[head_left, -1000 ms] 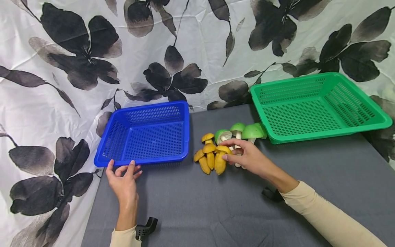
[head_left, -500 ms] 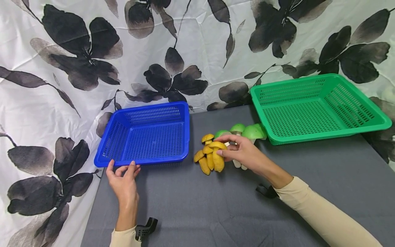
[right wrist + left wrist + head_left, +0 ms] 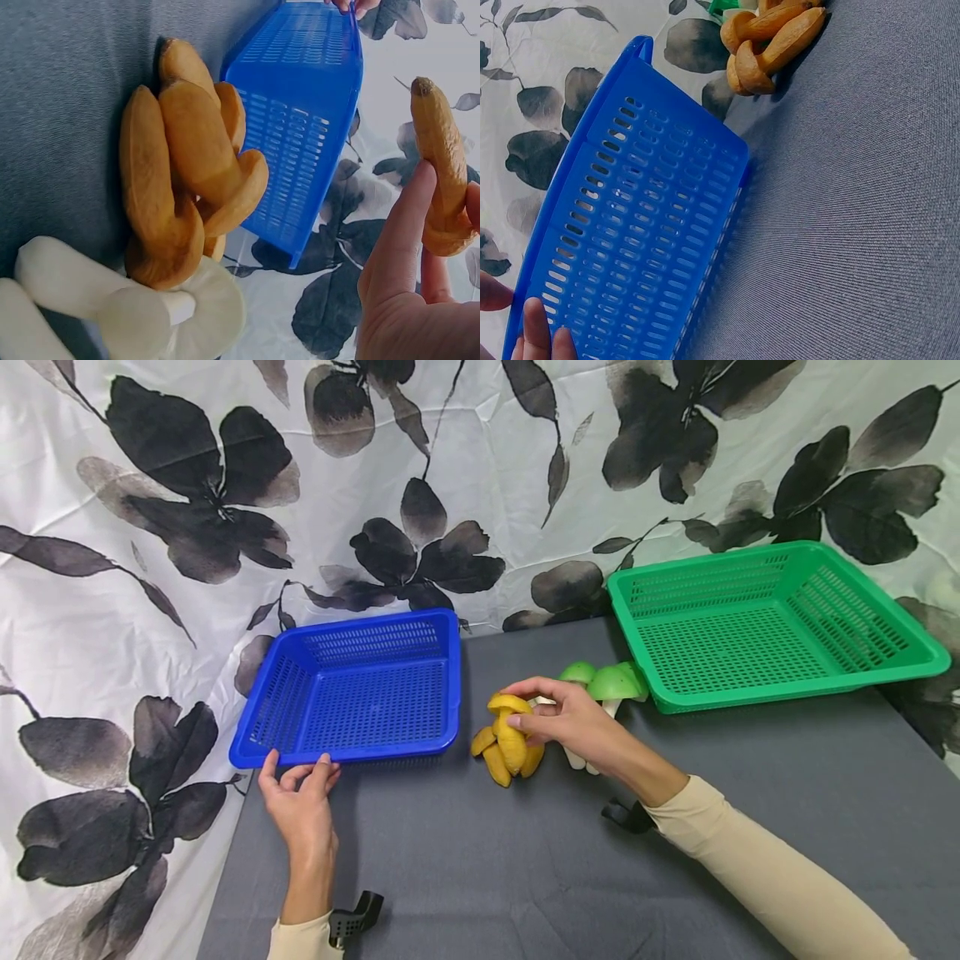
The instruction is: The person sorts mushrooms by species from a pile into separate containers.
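Note:
Between the thumb and fingers of my right hand (image 3: 585,718) is a yellow toy mushroom (image 3: 512,739), lifted above the other yellow mushrooms (image 3: 495,766) on the table. The right wrist view shows this pinched mushroom (image 3: 442,165) apart from the yellow pile (image 3: 206,142). My left hand (image 3: 300,810) grips the near rim of a blue plastic basket (image 3: 375,702); in the left wrist view its fingers (image 3: 536,330) lie against the outer wall. Nothing lies in the blue basket. Green-capped mushrooms (image 3: 615,683) with white stems lie behind my right hand, partly hidden by it.
A green plastic basket (image 3: 738,635) with nothing in it stands at the back right, beside the green-capped mushrooms. The grey cloth (image 3: 465,877) covers the table. Behind it hangs a white curtain (image 3: 487,460) with dark flowers.
My right hand has moved left over the yellow pile, and a yellow mushroom is now lifted in its fingers. My left hand and both baskets have stayed in place.

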`<state>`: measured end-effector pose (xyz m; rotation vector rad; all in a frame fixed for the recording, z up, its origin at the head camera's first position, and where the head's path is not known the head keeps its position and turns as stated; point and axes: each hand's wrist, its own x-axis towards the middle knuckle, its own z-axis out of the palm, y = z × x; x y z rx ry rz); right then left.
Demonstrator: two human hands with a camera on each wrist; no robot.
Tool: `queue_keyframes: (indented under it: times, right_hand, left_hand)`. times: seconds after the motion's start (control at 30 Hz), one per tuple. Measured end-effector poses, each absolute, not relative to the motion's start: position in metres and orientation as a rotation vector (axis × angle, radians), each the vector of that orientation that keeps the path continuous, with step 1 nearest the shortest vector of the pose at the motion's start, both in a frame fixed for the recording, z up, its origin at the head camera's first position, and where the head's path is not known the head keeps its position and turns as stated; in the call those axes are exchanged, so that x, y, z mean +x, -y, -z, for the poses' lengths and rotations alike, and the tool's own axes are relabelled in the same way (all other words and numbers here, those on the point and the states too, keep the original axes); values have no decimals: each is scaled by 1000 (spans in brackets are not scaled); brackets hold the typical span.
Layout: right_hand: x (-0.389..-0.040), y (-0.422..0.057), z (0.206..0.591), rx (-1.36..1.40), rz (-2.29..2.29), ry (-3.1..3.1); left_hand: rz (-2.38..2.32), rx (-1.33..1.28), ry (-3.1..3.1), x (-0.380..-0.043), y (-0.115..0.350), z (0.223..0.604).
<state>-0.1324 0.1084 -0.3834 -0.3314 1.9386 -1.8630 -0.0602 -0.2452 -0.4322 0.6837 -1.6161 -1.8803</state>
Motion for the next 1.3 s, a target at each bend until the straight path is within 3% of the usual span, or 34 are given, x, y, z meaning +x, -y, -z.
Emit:
queue_keyframes:
  times: [1.3]
  right_hand:
    - [-188,-42,373,-279,1969,-1742]
  left_hand:
    - [1895,669,1598,-59,246,435]
